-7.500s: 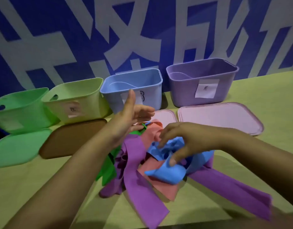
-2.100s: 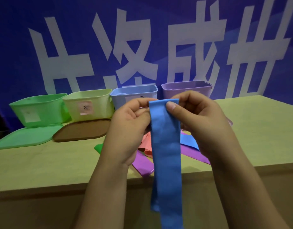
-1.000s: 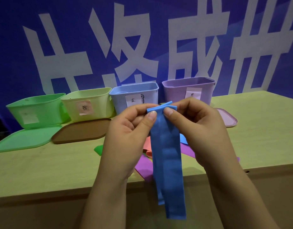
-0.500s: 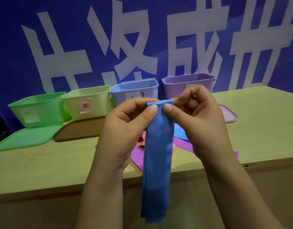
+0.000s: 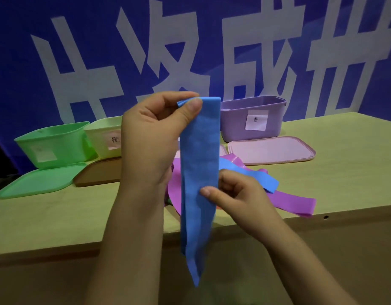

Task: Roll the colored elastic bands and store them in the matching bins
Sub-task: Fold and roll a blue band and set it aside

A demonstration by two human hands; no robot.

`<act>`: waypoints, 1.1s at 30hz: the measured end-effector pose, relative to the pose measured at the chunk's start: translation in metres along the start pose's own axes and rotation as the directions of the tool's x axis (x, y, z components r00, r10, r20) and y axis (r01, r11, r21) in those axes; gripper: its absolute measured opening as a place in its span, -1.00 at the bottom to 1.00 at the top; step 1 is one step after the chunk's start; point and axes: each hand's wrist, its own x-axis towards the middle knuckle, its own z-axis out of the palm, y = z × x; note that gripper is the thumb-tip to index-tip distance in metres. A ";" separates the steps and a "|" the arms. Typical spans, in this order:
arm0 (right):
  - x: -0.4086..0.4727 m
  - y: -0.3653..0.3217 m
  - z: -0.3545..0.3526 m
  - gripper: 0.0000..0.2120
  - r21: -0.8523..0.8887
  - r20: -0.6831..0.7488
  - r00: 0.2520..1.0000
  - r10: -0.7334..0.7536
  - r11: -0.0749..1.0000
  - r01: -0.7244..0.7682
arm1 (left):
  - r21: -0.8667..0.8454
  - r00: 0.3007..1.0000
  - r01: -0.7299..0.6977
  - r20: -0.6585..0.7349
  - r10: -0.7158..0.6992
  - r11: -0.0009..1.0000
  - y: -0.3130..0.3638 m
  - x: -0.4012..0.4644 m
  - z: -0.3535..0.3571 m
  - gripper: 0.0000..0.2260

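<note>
A long blue elastic band (image 5: 199,164) hangs straight down in front of me, past the table's front edge. My left hand (image 5: 155,133) pinches its top end between thumb and fingers, raised to the height of the bins. Lower down, my right hand (image 5: 236,192) pinches the band's right edge about halfway along. Behind the band lie more bands in a loose pile: a purple one (image 5: 291,202), a second blue one (image 5: 263,179) and a pink one (image 5: 174,183). The blue bin is hidden behind my left hand and the band.
Along the back stand a green bin (image 5: 58,142), a pale yellow-green bin (image 5: 104,137) and a purple bin (image 5: 254,117) with a paper label. Lids lie in front: green (image 5: 36,183), brown (image 5: 99,172), pink (image 5: 271,150). The table's front edge (image 5: 58,247) runs below my wrists.
My left hand has lifted the band's top end higher and holds it alone. My right hand has let go of the top and slid down to pinch the band at mid-length.
</note>
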 end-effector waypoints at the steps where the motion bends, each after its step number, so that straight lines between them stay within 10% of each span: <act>1: -0.002 0.005 0.003 -0.74 -0.009 0.027 0.999 0.025 1.000 -0.024 | 0.017 1.000 -0.006 -0.008 0.006 1.000 0.001 0.002 0.000 -0.87; 5: -0.014 0.026 0.016 -0.97 -0.059 0.133 0.987 0.084 0.995 -0.077 | 0.015 0.995 -0.047 -0.089 0.048 0.999 0.009 0.016 -0.012 -0.94; 15: -0.020 0.038 0.024 -0.82 0.098 0.148 0.985 0.092 0.989 -0.107 | -0.009 0.996 0.047 -0.079 -0.047 0.999 0.008 0.036 -0.025 -0.93; 20: -0.025 0.040 0.028 -0.56 0.100 -0.058 0.998 0.002 0.995 0.004 | -0.015 0.999 0.028 -0.030 -0.029 0.999 0.014 0.039 -0.026 -0.92; 30: -0.025 0.040 0.031 -0.93 -0.004 -0.149 0.975 -0.162 0.987 0.163 | -0.074 0.998 0.062 -0.011 -0.063 0.995 0.019 0.044 -0.020 -0.93; 33: -0.024 0.039 0.029 -0.77 -0.004 -0.104 0.981 -0.163 0.987 0.164 | -0.086 0.998 0.068 0.011 -0.068 0.994 0.021 0.043 -0.016 -0.94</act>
